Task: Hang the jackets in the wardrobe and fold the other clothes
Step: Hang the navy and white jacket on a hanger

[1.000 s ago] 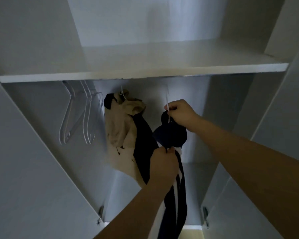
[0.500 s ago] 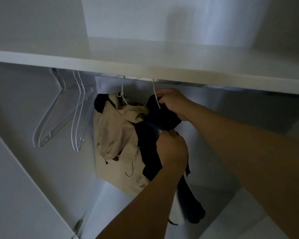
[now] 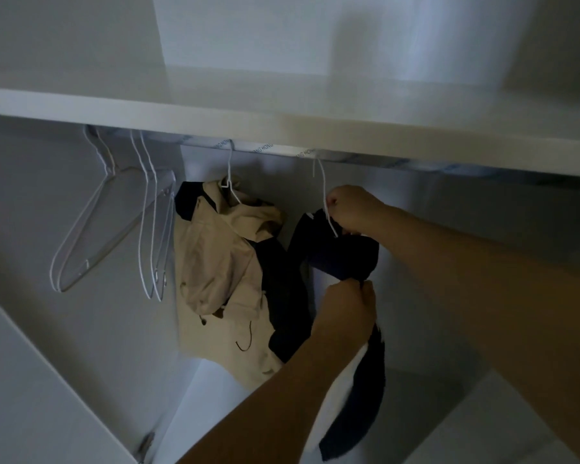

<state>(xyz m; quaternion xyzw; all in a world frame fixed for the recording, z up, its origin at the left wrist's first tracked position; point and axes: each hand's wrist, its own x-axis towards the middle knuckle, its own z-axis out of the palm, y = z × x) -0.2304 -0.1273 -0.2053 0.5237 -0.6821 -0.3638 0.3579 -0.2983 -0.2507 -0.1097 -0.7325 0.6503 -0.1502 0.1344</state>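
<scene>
Rail (image 3: pixel 282 149) under white shelf (image 3: pixel 181 112): empty hangers (image 3: pixel 114 212), beige jacket (image 3: pixel 225 269), navy jacket (image 3: pixel 339 252).

I can't see the rail: the shelf (image 3: pixel 282 123) hides it, so the top of the white hanger (image 3: pixel 323 195) above my right grip (image 3: pixel 352 209) goes out of sight. The fingers of that grip hide where the hanger meets the dark jacket (image 3: pixel 340 259). My left grip (image 3: pixel 347 308), just below, covers the bit of cloth it pinches. The jacket's low end is blurry, and my left arm hides part of it. The blue letters under the shelf are too small and cut off to read. Both arms run off the picture's edge.
</scene>
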